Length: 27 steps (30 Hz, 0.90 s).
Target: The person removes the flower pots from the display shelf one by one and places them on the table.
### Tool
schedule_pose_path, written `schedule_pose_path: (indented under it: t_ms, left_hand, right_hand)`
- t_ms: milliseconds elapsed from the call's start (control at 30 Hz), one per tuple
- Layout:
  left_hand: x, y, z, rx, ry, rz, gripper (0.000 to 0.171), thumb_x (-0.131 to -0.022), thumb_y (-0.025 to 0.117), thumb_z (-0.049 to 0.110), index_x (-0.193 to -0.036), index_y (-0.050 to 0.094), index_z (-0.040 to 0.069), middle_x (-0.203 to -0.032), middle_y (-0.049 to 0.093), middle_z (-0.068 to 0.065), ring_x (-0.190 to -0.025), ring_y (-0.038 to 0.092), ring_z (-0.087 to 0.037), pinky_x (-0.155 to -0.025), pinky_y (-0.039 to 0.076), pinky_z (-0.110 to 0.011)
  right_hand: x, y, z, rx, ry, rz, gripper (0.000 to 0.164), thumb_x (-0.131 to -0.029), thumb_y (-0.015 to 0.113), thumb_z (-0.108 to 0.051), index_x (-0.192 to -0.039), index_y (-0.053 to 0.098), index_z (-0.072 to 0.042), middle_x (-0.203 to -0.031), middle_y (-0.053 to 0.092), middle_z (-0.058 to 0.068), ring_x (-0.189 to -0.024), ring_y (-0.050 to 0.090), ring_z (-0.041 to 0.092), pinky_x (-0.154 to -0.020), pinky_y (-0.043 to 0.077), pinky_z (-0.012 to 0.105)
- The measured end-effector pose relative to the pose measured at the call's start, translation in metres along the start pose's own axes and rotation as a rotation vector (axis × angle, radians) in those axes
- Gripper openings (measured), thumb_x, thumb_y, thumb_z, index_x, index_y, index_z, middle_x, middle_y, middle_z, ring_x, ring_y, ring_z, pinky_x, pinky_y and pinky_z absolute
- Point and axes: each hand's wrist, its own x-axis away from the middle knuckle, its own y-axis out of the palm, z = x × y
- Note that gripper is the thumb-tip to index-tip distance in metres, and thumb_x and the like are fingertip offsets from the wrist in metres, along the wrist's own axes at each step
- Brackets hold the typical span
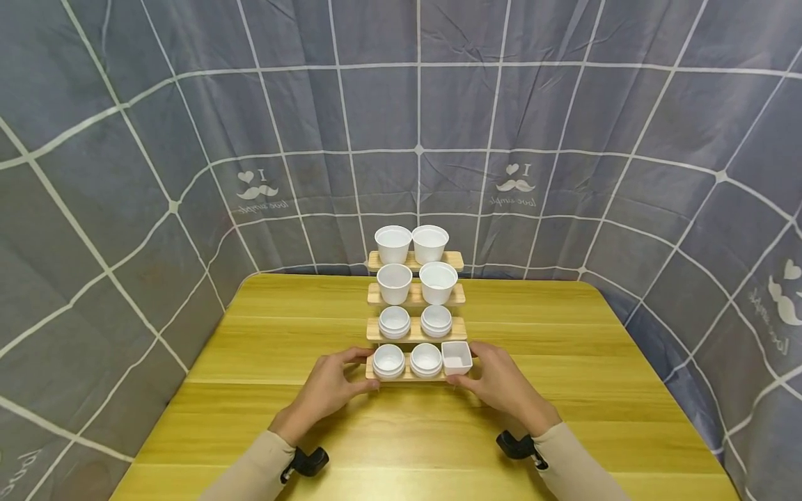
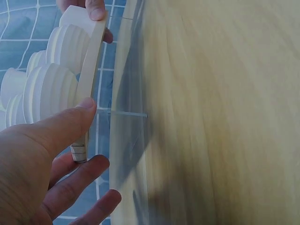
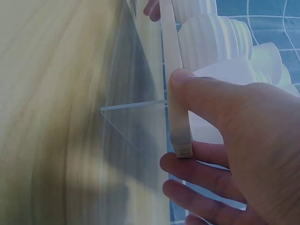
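A tiered stand of light wooden boards on clear supports stands in the middle of the head view. My left hand grips the left end of its front board, thumb on the near edge and fingers below and behind. The right hand pinches the right end of the same wooden board. On that board are two small round white cups and a square white cup, which sits beside my right fingers. Clear plastic supports show beneath the board in the right wrist view.
Higher boards carry two low round cups and two rows of taller white cups. Under the stand lies a yellow wood-grain table. A grey grid-patterned curtain surrounds the table's back and sides.
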Motion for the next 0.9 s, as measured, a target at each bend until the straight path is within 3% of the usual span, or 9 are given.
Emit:
schedule_pose_path:
  t_ms: [300, 900]
  left_hand:
    - [0.005, 0.004, 0.006, -0.008, 0.034, -0.016, 0.060, -0.088, 0.105, 0.030, -0.141, 0.083, 0.016, -0.134, 0.088, -0.003, -0.138, 0.079, -0.036, -0.123, 0.060, -0.062]
    - [0.014, 0.005, 0.010, 0.022, 0.062, -0.080, 0.060, -0.087, 0.106, 0.035, -0.140, 0.083, 0.017, -0.128, 0.089, -0.001, -0.135, 0.079, -0.035, -0.121, 0.060, -0.064]
  right_hand:
    - [0.014, -0.007, 0.001, 0.030, 0.004, -0.002, 0.044, -0.095, 0.099, -0.044, -0.120, 0.079, -0.013, -0.117, 0.086, 0.001, -0.114, 0.082, 0.025, -0.104, 0.070, 0.053]
    - [0.027, -0.020, 0.003, 0.051, 0.029, -0.029, 0.055, -0.090, 0.102, -0.052, -0.122, 0.080, -0.012, -0.116, 0.086, -0.001, -0.112, 0.081, 0.023, -0.102, 0.069, 0.054]
